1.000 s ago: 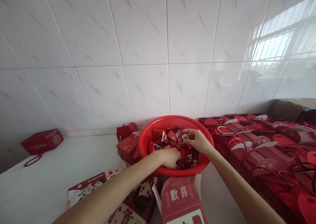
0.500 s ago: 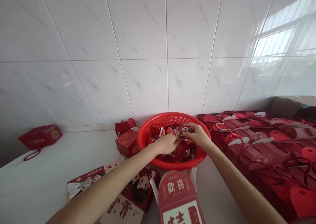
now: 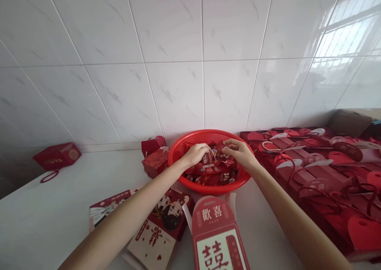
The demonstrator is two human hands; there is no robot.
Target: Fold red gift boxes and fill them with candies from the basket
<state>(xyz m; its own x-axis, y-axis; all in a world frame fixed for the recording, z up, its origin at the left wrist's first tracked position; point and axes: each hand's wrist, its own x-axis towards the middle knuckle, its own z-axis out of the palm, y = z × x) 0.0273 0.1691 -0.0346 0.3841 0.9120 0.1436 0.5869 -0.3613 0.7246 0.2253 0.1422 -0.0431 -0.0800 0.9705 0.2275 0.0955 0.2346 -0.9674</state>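
Observation:
A red plastic basket (image 3: 208,189) stands against the tiled wall, with many small red-wrapped candies (image 3: 224,178) inside. Over its left half, my left hand (image 3: 195,155) has its fingers closed at a red candy packet (image 3: 207,159). My right hand (image 3: 238,153) reaches over the right side of the basket, thumb and fingers drawn together at a dark red wrapped piece (image 3: 220,146). In front of the basket, close to me, an upright red and white gift box (image 3: 218,230) has its top flaps raised.
Rows of red gift boxes (image 3: 321,170) fill the right side. Flat printed boxes (image 3: 162,226) lie under my left forearm. Small red boxes (image 3: 156,161) sit left of the basket, and another red box (image 3: 58,157) is at the far left. A tiled wall (image 3: 174,95) rises behind.
My left hand has moved up and left, away from my right hand, and a red packet now shows at its fingers. The view has tilted slightly.

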